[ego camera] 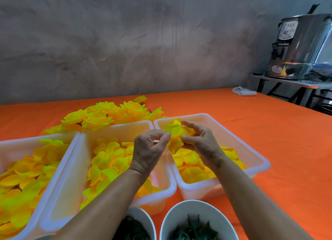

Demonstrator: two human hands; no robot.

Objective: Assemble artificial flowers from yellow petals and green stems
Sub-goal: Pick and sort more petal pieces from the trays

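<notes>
A half-made yellow flower of layered petals is held above the right white bin. My right hand grips it from the right, fingers curled round the petals. My left hand pinches its left edge between thumb and fingertips. Loose yellow petals fill three white bins: right, middle and left. Finished yellow flowers lie piled behind the bins. Two white bowls at the near edge hold green parts: the right bowl has leafy green pieces, the left bowl has green rings.
The table has an orange cloth. A white roll lies at its far right corner. Beyond it a large steel pot stands on a grey side table. A grey wall runs behind.
</notes>
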